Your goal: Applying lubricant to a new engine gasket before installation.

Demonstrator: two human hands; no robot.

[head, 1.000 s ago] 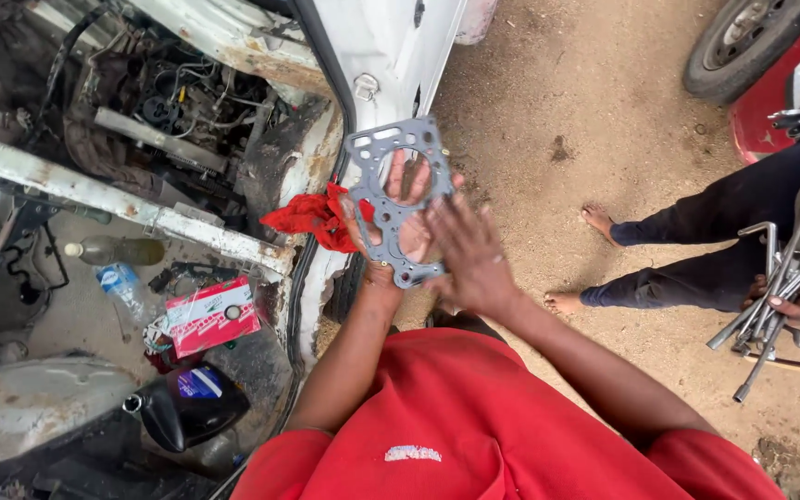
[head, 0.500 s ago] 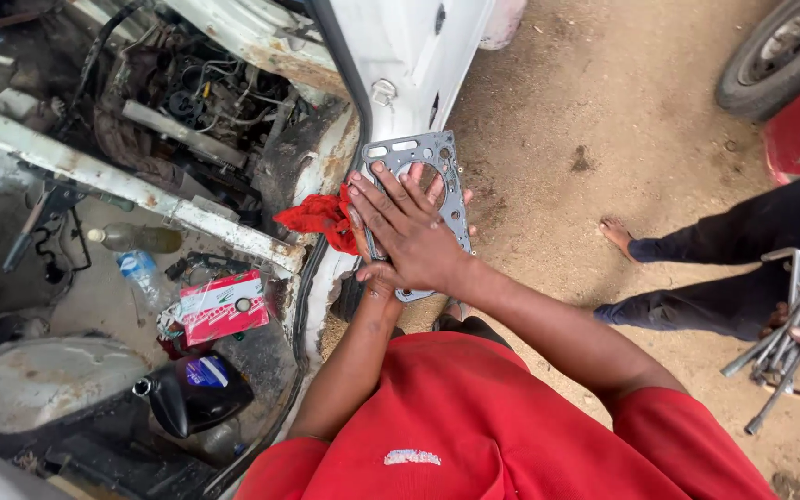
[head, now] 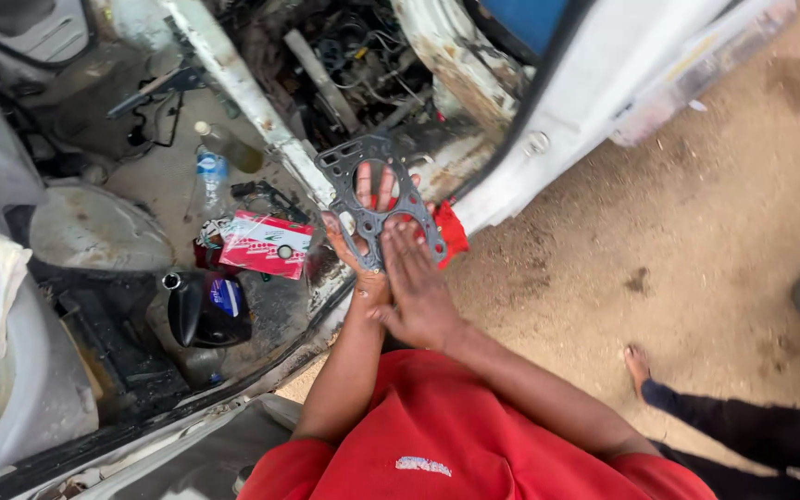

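Vehicle body (head: 594, 102), white and rusted, fills the upper frame with its engine bay (head: 354, 65) exposed. Dirt ground (head: 678, 241) runs down the right side. Cab floor (head: 141, 185) lies to your left, dusty and cluttered.

Your red shirt (head: 446, 435) takes up the lower centre. Another person's bare foot (head: 638, 364) and dark trouser leg (head: 743, 431) show at lower right, well apart from your hands.

On the cab floor: a black jug (head: 198, 310), a red and white carton (head: 266, 243) just above it, a clear plastic bottle (head: 213, 171) lying beyond.

Head gasket (head: 377, 199), grey metal, flat with round bores: you hold it up over the door sill, in front of the engine bay. Its long axis runs from upper left to lower right, the far end pointing toward the engine.

Your left hand (head: 354, 236) sits behind the gasket, fingers showing through the bores, supporting it from below. Your right hand (head: 418, 287) lies open and flat against the gasket's near end, fingers straight, pressing rather than gripping. A red rag (head: 453, 231) sits just right of the gasket.
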